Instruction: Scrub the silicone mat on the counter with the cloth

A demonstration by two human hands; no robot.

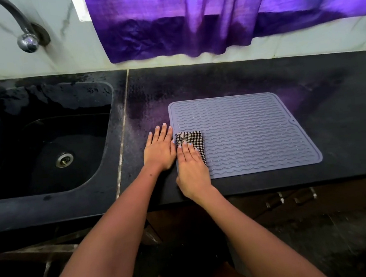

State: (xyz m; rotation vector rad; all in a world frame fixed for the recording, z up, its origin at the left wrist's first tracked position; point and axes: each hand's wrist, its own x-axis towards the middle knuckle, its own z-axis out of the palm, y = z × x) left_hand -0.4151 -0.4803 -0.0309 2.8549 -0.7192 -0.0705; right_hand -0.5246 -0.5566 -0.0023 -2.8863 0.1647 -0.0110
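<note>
A grey silicone mat (250, 131) with wavy ridges lies flat on the black counter (343, 123). A folded black-and-white checked cloth (189, 137) sits on the mat's left edge. My right hand (191, 166) lies flat on the cloth with straight fingers, pressing it onto the mat. My left hand (159, 148) rests flat on the counter just left of the mat, its fingers straight and reaching the mat's left edge beside the cloth.
A black sink (44, 147) with a metal drain (64, 159) is set into the counter at the left, under a chrome tap (26, 39). A purple curtain (210, 17) hangs over the back wall. The counter's front edge runs just below the mat.
</note>
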